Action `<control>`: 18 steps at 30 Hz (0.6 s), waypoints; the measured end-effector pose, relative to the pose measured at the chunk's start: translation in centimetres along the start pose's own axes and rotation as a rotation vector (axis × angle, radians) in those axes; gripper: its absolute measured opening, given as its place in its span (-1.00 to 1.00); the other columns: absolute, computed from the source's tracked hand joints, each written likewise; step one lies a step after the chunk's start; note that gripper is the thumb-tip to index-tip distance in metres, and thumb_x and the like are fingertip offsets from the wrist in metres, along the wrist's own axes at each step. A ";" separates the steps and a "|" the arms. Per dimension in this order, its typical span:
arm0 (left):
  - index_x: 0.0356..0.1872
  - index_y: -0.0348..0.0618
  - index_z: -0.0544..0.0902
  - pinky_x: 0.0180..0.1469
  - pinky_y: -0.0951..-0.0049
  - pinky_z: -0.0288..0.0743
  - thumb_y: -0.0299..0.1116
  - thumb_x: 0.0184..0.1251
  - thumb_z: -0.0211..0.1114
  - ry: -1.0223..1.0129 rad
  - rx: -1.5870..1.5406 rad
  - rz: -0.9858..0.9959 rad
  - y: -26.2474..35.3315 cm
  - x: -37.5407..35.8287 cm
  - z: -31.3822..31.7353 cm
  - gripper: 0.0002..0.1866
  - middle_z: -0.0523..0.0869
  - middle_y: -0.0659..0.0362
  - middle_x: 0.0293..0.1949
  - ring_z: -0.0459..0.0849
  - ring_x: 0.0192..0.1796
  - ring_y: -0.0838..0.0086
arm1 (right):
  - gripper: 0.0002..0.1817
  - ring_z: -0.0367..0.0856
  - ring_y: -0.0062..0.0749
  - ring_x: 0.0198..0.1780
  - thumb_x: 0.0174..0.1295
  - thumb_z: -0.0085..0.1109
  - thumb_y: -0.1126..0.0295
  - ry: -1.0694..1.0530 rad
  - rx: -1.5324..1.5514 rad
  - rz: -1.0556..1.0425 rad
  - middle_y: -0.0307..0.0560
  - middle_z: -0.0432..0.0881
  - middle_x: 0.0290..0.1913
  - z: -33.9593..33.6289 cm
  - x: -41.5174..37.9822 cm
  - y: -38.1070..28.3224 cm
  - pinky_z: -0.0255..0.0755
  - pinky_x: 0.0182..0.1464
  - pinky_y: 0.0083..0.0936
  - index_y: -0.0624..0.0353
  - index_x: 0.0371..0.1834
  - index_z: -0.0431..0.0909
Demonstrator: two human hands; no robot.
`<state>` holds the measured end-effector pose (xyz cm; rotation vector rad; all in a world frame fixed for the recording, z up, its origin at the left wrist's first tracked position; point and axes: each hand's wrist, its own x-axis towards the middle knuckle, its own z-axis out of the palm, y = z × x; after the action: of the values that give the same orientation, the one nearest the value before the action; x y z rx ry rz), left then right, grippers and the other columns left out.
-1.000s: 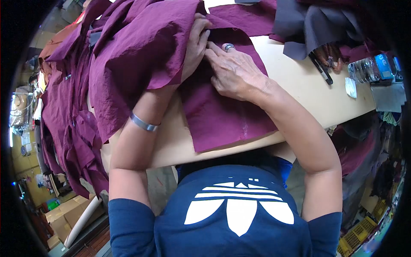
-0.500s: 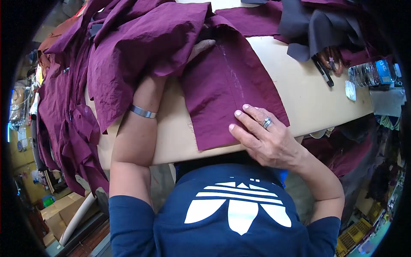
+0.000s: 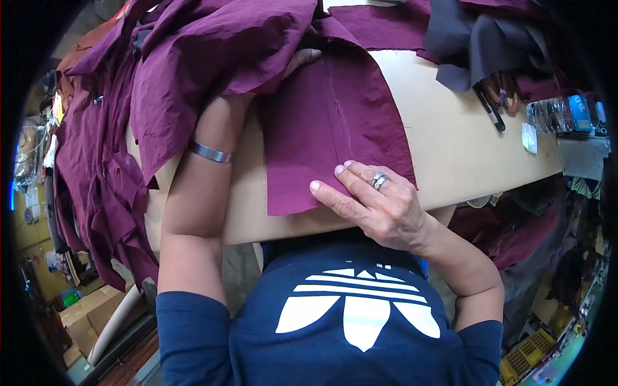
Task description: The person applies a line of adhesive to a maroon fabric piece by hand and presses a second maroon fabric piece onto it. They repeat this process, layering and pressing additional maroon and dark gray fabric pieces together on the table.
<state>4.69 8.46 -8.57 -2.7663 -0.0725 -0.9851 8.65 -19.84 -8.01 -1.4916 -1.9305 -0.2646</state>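
Note:
A maroon fabric panel (image 3: 302,141) lies over the near part of the table, with a pale chalky line running down its middle. Pressed on its lower right is my right hand (image 3: 376,202), fingers stretched out and holding nothing; a ring sits on one finger. My left hand (image 3: 302,61) reaches beneath a large draped piece of maroon cloth (image 3: 212,58). One digit shows at the panel's upper left edge, while the other fingers are hidden under the cloth.
Dark grey cloth (image 3: 479,45) lies at the back right. Near it are a black marker (image 3: 491,110), brown-handled scissors (image 3: 505,93), a clear plastic bottle (image 3: 557,114) and a small white piece (image 3: 529,137). More maroon cloth (image 3: 109,186) hangs over the left of the table (image 3: 444,148).
The panel's lower end has swung left and slightly up, with my right hand moving left along with it. My left hand has shifted slightly farther from me.

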 end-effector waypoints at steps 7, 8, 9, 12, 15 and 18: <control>0.12 -0.04 0.47 0.19 0.23 0.31 0.17 0.17 0.23 -0.056 -0.231 -0.116 1.0 -0.3 0.6 -0.38 0.54 0.11 0.08 0.49 0.11 0.19 | -0.61 0.69 -0.17 -0.16 0.18 0.09 0.41 -0.056 -0.073 0.003 0.14 0.67 -0.24 0.1 -0.8 -1.0 0.59 -0.12 -0.34 0.08 0.12 0.54; 0.13 -0.04 0.46 0.20 0.24 0.31 0.17 0.17 0.23 -0.020 -0.147 -0.081 0.8 -0.5 0.8 -0.37 0.54 0.11 0.09 0.48 0.12 0.19 | -0.62 0.68 -0.18 -0.15 0.17 0.10 0.41 -0.049 -0.052 0.015 0.11 0.68 -0.24 0.0 -1.2 -1.3 0.58 -0.10 -0.34 0.09 0.10 0.56; 0.15 -0.04 0.45 0.20 0.25 0.31 0.16 0.18 0.23 0.015 -0.072 -0.044 0.8 -0.6 1.0 -0.37 0.53 0.11 0.10 0.48 0.12 0.20 | -0.63 0.68 -0.20 -0.14 0.17 0.11 0.41 -0.045 -0.032 0.036 0.08 0.68 -0.23 -0.2 -1.6 -1.6 0.58 -0.09 -0.33 0.11 0.08 0.57; 0.22 -0.11 0.37 0.30 0.30 0.25 0.09 0.26 0.18 -0.141 -0.167 -0.067 0.6 -0.9 0.2 -0.37 0.47 0.10 0.18 0.42 0.21 0.24 | -0.68 0.68 -0.26 -0.12 0.16 0.12 0.43 -0.031 0.176 0.127 -0.01 0.68 -0.20 -2.7 -2.9 -1.9 0.54 -0.03 -0.31 0.15 0.00 0.61; 0.09 -0.14 0.52 0.18 0.40 0.40 -0.10 0.21 0.33 -0.091 -0.317 -0.137 0.4 -1.4 1.8 -0.51 0.61 0.15 0.04 0.54 0.11 0.33 | -0.79 0.60 -0.25 -0.26 0.05 0.11 0.57 0.129 -0.155 0.463 -0.07 0.63 -0.22 -7.2 -7.8 -1.6 0.48 -0.15 -0.33 0.24 -0.20 0.55; 0.09 -0.14 0.51 0.18 0.40 0.40 -0.09 0.21 0.32 -0.153 -0.366 -0.227 1.3 -0.8 0.3 -0.50 0.61 0.15 0.04 0.54 0.12 0.34 | -0.69 0.44 -0.31 -0.17 0.04 0.14 0.60 0.750 -0.031 0.821 -0.01 0.50 -0.20 -7.7 -15.4 0.5 0.34 -0.06 -0.45 0.30 -0.09 0.44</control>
<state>4.44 7.26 -9.53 -3.2255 -0.2591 -0.9126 13.85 -35.80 -11.86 -1.7364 -0.6649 -0.3960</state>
